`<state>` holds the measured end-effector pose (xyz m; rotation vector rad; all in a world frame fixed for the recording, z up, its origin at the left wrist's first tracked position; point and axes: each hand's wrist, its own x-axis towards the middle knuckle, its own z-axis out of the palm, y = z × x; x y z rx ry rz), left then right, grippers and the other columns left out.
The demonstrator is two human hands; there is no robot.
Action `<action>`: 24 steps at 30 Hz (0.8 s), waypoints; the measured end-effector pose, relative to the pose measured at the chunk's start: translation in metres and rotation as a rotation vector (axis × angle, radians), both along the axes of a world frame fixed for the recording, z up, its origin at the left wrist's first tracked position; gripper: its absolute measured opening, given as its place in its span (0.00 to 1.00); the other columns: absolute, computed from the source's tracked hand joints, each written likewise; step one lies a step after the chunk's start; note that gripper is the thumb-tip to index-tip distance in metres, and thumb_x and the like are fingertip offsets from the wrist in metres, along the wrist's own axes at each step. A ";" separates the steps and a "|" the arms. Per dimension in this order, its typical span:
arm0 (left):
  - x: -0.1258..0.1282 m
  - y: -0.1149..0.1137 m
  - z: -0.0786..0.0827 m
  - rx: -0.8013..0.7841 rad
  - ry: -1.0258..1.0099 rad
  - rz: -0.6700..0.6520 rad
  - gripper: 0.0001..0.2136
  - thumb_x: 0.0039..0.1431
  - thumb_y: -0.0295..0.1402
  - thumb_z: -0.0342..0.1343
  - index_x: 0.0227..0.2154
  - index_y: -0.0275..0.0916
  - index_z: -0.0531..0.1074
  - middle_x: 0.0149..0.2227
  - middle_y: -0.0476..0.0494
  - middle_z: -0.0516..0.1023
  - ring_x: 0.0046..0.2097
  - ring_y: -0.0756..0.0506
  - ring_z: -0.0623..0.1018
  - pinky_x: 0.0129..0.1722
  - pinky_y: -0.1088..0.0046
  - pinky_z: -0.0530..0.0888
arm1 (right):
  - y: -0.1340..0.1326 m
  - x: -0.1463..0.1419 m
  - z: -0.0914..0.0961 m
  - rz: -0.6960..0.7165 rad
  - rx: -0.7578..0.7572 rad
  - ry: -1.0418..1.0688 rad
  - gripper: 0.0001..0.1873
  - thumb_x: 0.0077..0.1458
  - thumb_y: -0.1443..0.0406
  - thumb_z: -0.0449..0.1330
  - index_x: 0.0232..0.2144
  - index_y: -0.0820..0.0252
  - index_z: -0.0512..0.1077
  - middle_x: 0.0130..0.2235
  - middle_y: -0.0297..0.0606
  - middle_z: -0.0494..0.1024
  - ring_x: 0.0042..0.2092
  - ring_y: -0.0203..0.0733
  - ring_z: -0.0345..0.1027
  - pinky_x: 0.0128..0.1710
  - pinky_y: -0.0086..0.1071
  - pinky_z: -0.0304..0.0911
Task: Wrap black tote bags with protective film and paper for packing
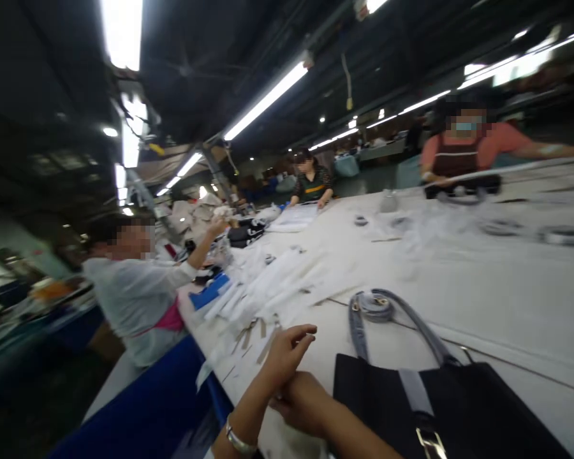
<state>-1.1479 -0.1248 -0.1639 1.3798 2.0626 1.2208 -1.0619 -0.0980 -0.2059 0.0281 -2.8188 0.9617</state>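
My left hand (287, 354), a silver bracelet on its wrist, hovers over the white table (483, 299) near the front edge. Its thumb and fingers are pressed together in a pinch, and what they hold, if anything, does not show. My right hand (306, 405) lies just below and against the left wrist, its fingers hidden. A black bag (459, 408) with grey straps (411, 319) and a metal buckle lies right of my hands. White strips and pieces (277, 280) are scattered beyond my left hand.
A person in a white top (134, 299) sits at the left side of the table, arm raised. Two other people (310, 182) (463, 150) work at the far side. Blue pieces (210, 290), dark bags (246, 233) and rings of strap (564, 234) lie along the table.
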 end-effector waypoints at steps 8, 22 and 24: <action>-0.032 -0.082 -0.057 0.121 -0.332 0.383 0.23 0.58 0.46 0.54 0.49 0.34 0.72 0.46 0.34 0.78 0.43 0.41 0.80 0.38 0.65 0.78 | 0.005 0.004 -0.010 0.026 -0.056 0.018 0.15 0.62 0.59 0.52 0.31 0.55 0.77 0.26 0.35 0.80 0.29 0.40 0.73 0.34 0.29 0.60; -0.080 -0.086 -0.055 0.069 -0.020 0.363 0.15 0.58 0.31 0.52 0.47 0.37 0.73 0.49 0.39 0.78 0.46 0.44 0.79 0.49 0.66 0.75 | 0.007 0.003 -0.003 0.039 -0.131 -0.036 0.17 0.64 0.57 0.50 0.34 0.56 0.77 0.25 0.34 0.80 0.27 0.37 0.72 0.31 0.27 0.58; -0.079 -0.086 -0.057 0.076 0.010 0.395 0.13 0.58 0.30 0.50 0.45 0.37 0.74 0.47 0.40 0.79 0.44 0.44 0.80 0.47 0.67 0.75 | 0.007 0.002 -0.004 0.033 -0.131 -0.033 0.17 0.64 0.58 0.50 0.33 0.56 0.77 0.25 0.34 0.80 0.28 0.38 0.72 0.31 0.27 0.57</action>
